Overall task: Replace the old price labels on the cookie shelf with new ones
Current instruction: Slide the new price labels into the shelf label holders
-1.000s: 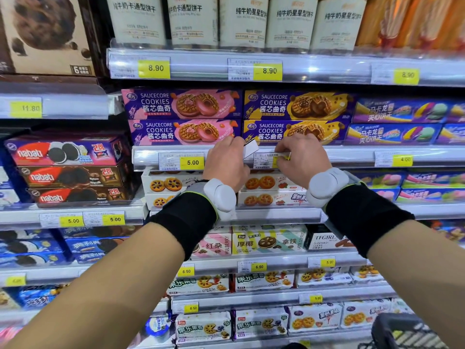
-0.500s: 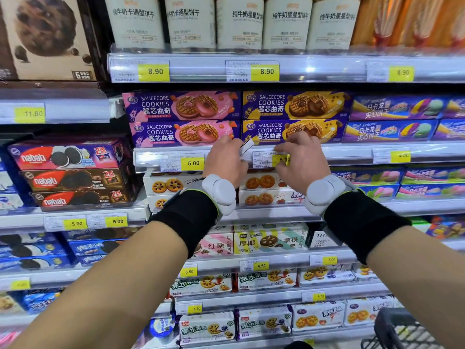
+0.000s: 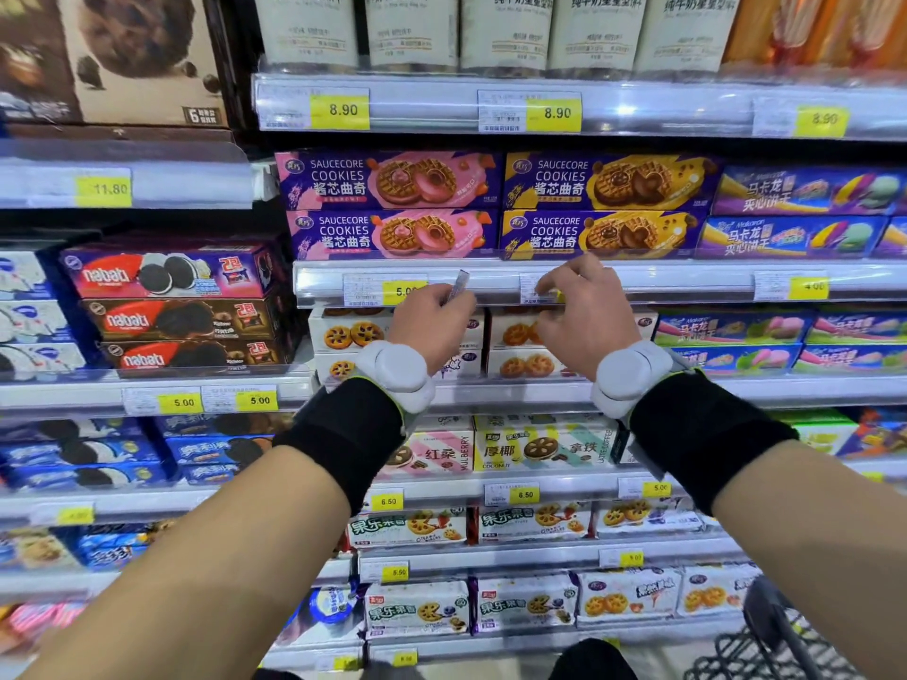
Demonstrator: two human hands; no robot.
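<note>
L hand (image 3: 432, 319) shifted left, gripping label (image 3: 460, 283).

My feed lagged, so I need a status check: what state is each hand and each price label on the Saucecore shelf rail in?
left hand: pinches a loose label, held in front of the rail.
right hand: fingers curled onto the middle label; grip unclear.
middle label: in the rail, partly covered.
5.00 label: seated in the rail.
4.00 label: seated, untouched.

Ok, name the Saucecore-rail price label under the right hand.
The middle label, below the yellow boxes: the right hand covers its price; 5.00 label and 4.00 label flank it.
</note>
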